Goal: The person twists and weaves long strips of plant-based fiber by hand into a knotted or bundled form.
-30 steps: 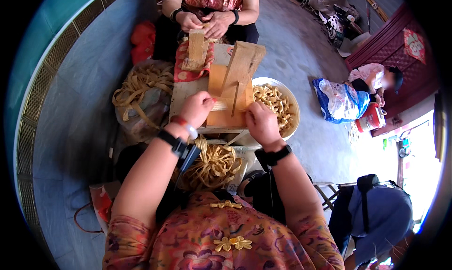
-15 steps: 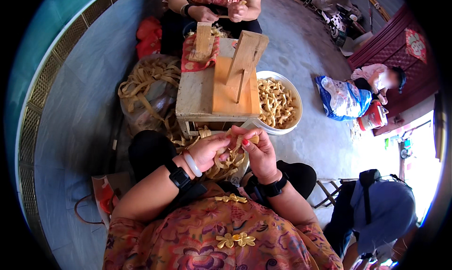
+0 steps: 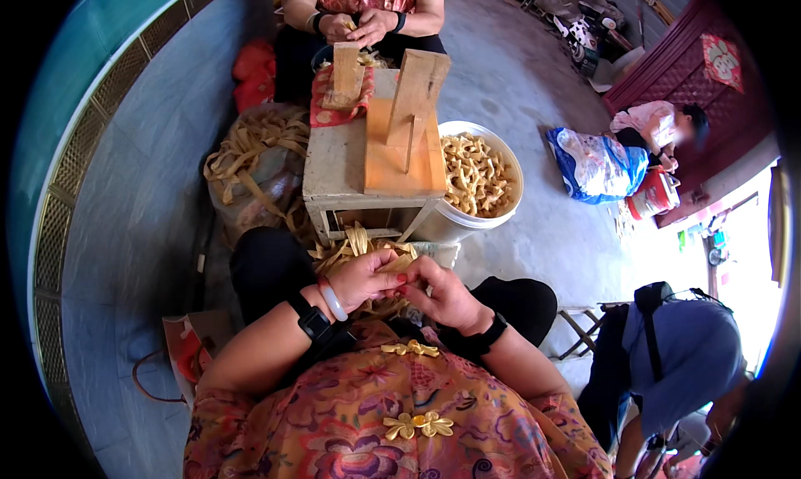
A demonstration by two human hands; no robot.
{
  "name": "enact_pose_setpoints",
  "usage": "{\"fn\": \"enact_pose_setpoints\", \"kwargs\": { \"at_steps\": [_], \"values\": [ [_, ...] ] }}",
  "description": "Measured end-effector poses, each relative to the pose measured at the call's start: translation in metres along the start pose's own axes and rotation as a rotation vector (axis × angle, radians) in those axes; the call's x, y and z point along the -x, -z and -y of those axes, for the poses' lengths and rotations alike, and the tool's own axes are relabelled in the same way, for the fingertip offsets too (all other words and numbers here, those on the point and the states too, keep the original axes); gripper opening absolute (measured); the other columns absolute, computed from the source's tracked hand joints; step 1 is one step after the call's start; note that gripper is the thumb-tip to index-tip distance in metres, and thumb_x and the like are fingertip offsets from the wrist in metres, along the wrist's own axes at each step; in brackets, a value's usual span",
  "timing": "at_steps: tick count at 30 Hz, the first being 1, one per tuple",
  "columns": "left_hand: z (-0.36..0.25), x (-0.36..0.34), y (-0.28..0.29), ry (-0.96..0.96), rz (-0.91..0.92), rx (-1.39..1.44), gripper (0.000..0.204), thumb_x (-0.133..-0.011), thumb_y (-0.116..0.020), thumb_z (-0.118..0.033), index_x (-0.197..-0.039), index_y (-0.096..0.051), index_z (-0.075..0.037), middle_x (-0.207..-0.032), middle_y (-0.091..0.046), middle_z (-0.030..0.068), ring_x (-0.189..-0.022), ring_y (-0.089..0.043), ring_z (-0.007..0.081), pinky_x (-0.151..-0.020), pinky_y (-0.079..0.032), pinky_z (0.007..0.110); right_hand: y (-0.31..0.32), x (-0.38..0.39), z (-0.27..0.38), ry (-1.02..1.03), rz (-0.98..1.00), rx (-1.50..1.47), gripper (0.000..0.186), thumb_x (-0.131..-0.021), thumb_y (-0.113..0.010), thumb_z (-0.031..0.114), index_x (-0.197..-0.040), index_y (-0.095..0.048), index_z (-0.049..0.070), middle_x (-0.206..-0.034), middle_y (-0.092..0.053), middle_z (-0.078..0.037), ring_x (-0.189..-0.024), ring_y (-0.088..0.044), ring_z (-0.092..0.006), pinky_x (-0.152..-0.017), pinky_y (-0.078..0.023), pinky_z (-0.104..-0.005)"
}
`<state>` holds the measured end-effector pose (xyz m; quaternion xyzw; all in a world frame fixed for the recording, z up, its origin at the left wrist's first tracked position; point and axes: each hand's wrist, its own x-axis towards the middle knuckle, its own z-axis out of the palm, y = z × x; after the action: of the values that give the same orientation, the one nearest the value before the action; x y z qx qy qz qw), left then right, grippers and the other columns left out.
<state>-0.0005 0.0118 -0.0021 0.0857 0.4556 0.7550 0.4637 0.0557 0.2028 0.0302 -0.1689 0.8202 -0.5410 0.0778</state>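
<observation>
In front of my lap both hands meet, fingertips together, over a tan flat strip [image 3: 395,264]. My left hand [image 3: 357,280], with a pale bangle and a black wristband, is closed around the strip. Against it, my right hand [image 3: 446,294] pinches at the same strip; its fingertips partly hide what they grip. A heap of loose tan strips [image 3: 357,244] lies just beyond and below my hands. Past it stands a small worn table [image 3: 334,174] holding an orange-brown board [image 3: 392,174] with an upright wooden block [image 3: 417,87] and a thin peg.
Right of the table stands a white bucket [image 3: 516,174] full of knotted tan pieces [image 3: 480,174]. To its left sits a clear bag of strips [image 3: 254,158]. Across the table a co-worker's hands [image 3: 360,28] work close together. Someone bends over at lower right [image 3: 688,337].
My hands have come down and closer together, my right hand turning its back upward. The co-worker's hands, apart before, now meet. The whole view has shifted slightly.
</observation>
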Motion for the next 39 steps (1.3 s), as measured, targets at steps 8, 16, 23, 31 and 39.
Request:
{"fn": "enact_pose_setpoints", "kwargs": {
  "at_steps": [8,16,23,31,39],
  "values": [
    [0.008,-0.008,0.009,-0.245,0.058,-0.372,0.019,-0.088,-0.067,-0.015,-0.097,-0.052,-0.006,-0.083,-0.056,-0.0023,-0.071,-0.052,0.0042,-0.063,-0.043,0.020,0.006,0.006,-0.015,-0.158,0.013,-0.406,0.014,-0.086,-0.058,0.002,-0.094,-0.048,0.005,-0.083,-0.053,-0.003,-0.077,-0.054,-0.0114,-0.066,-0.045,-0.0247],
    [-0.004,-0.020,0.022,-0.249,-0.091,-0.695,0.030,-0.079,-0.076,-0.017,-0.093,-0.055,-0.001,-0.084,-0.060,0.0022,-0.080,-0.054,0.0084,-0.072,-0.047,0.026,0.102,-0.040,-0.038,0.097,-0.682,0.869,0.037,-0.083,-0.063,0.006,-0.117,-0.050,0.001,-0.100,-0.062,-0.017,-0.091,-0.061,-0.0331,-0.080,-0.049,-0.0377],
    [0.007,-0.003,0.022,-0.094,0.147,-0.547,0.040,-0.077,-0.078,-0.013,-0.110,-0.058,-0.004,-0.099,-0.063,0.0021,-0.093,-0.056,0.0102,-0.084,-0.045,0.027,0.003,-0.014,0.019,0.196,0.064,0.261,0.024,-0.081,-0.062,0.002,-0.104,-0.060,0.005,-0.097,-0.061,-0.012,-0.090,-0.060,-0.0295,-0.080,-0.049,-0.0348],
    [0.003,-0.004,0.018,-0.308,-0.002,-0.700,0.017,-0.088,-0.066,-0.012,-0.095,-0.054,-0.004,-0.082,-0.058,-0.0017,-0.074,-0.054,0.0076,-0.067,-0.045,0.023,0.008,-0.013,-0.008,-0.278,-0.100,-0.349,0.019,-0.086,-0.060,0.001,-0.105,-0.059,0.004,-0.089,-0.061,-0.006,-0.083,-0.059,-0.0160,-0.074,-0.048,-0.0281],
    [0.001,0.000,0.031,-0.152,0.195,-0.248,0.009,-0.093,-0.058,-0.012,-0.098,-0.055,-0.005,-0.083,-0.060,-0.0013,-0.073,-0.057,0.0052,-0.063,-0.045,0.018,0.003,-0.021,0.020,0.450,-0.065,0.610,0.021,-0.073,-0.064,0.005,-0.093,-0.061,0.007,-0.082,-0.060,-0.008,-0.077,-0.060,-0.0281,-0.070,-0.049,-0.0378]
  ]
}}
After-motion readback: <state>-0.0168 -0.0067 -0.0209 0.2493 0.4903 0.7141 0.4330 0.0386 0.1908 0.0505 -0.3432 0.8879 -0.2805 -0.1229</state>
